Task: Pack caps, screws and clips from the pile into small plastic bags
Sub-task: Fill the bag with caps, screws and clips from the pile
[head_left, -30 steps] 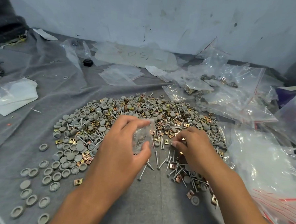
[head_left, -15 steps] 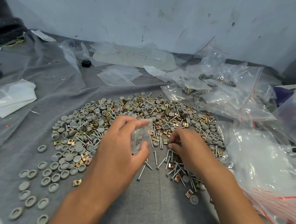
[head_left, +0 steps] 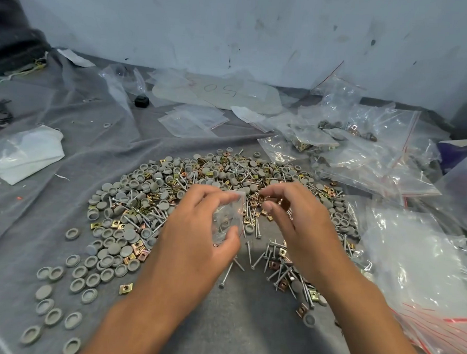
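Note:
A wide pile (head_left: 150, 199) of grey round caps, silver screws and gold or copper square clips covers the grey cloth in the middle. My left hand (head_left: 196, 237) holds a small clear plastic bag (head_left: 229, 217) upright between fingers and thumb; a few parts show through it. Just right of the bag's mouth, my right hand (head_left: 297, 223) hovers over the pile, its curled fingers pinching small copper-coloured clips (head_left: 275, 202). Loose screws (head_left: 252, 256) lie on the cloth between my wrists.
Filled and empty clear bags with red zip strips (head_left: 376, 157) are heaped at the right and back right. A stack of small empty bags (head_left: 194, 120) lies behind the pile. White plastic (head_left: 25, 155) sits at the left. A pale wall closes the back.
My right hand has lifted from the pile's near right part and moved up toward the bag's mouth with clips in its fingers. My left hand keeps its hold on the bag.

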Tool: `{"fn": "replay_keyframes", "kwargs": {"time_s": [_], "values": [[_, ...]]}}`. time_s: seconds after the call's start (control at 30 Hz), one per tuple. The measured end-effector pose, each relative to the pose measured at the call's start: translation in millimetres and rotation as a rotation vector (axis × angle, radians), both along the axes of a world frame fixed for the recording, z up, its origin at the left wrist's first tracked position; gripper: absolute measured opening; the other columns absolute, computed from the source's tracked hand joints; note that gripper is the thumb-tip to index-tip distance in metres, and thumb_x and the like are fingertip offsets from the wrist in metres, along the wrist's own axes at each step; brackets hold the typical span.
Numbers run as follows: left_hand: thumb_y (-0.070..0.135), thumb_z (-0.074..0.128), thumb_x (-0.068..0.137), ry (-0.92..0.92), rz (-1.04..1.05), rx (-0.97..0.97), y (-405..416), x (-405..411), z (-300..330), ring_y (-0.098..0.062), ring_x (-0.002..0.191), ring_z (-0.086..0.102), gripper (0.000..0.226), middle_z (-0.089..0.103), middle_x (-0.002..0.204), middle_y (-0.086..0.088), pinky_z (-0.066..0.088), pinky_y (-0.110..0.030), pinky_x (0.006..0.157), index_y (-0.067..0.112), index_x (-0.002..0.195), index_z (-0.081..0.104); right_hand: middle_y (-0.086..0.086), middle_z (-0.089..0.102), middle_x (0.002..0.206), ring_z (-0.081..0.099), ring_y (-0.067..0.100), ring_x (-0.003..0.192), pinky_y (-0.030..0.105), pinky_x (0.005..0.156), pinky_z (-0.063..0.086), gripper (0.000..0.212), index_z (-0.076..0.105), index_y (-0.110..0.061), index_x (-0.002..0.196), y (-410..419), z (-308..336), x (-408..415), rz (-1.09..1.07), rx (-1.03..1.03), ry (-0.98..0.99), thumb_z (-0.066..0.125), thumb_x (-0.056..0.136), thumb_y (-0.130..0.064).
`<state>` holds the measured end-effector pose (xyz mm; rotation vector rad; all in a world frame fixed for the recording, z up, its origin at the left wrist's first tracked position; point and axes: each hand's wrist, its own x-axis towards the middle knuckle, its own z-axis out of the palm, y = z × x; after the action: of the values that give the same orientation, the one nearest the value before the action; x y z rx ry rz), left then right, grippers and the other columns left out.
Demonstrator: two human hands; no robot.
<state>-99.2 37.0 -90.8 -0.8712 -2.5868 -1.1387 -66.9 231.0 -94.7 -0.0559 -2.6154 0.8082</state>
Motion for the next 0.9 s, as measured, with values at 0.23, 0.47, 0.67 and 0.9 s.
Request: {"fn": "replay_keyframes", "kwargs": {"time_s": [0.23, 0.47, 0.67, 0.9], "values": [[0.031, 0.066, 0.079, -0.018, -0.030, 0.017, 2.1, -0.9, 0.2, 0.011, 0.093, 0.049, 0.044, 0.048, 0.112, 0.024, 0.038, -0.007, 0.077, 0.035, 0.123, 0.061, -0.008, 0.067, 0.102, 0.059, 0.010, 0.090, 0.029, 0.083, 0.050, 0.021, 0.072, -0.016, 0.113, -33.6, 16.2, 20.2, 0.198, 0.161, 0.288, 0.066, 0.095, -0.027], [0.026, 0.071, 0.086, -0.014, -0.016, 0.020, 3.3, 0.4, 0.8, 0.010, 0.088, 0.049, 0.039, 0.048, 0.110, 0.022, 0.038, -0.009, 0.075, 0.031, 0.124, 0.063, -0.010, 0.068, 0.092, 0.062, -0.002, 0.086, 0.006, 0.080, 0.044, 0.021, 0.073, -0.016, 0.107, -34.3, 10.7, 14.6, 0.110, -0.021, 0.375, 0.079, 0.087, -0.015], [0.022, 0.074, 0.086, -0.006, 0.012, 0.041, -0.3, 0.8, 4.8, 0.010, 0.097, 0.051, 0.046, 0.049, 0.113, 0.024, 0.033, 0.000, 0.088, 0.031, 0.129, 0.062, -0.018, 0.062, 0.106, 0.056, -0.001, 0.099, 0.022, 0.090, 0.049, 0.019, 0.067, -0.032, 0.112, -5.0, -14.6, -4.2, -0.101, 0.031, -0.034, 0.069, 0.094, -0.030], [0.024, 0.073, 0.086, 0.002, 0.014, 0.035, -1.7, -0.1, 5.2, 0.009, 0.100, 0.051, 0.046, 0.050, 0.114, 0.023, 0.034, -0.001, 0.089, 0.032, 0.129, 0.060, -0.007, 0.060, 0.118, 0.048, 0.016, 0.114, 0.034, 0.091, 0.047, 0.050, 0.068, -0.033, 0.129, -5.2, -31.9, -18.2, -0.009, 0.283, -0.249, 0.062, 0.092, 0.001]]}}
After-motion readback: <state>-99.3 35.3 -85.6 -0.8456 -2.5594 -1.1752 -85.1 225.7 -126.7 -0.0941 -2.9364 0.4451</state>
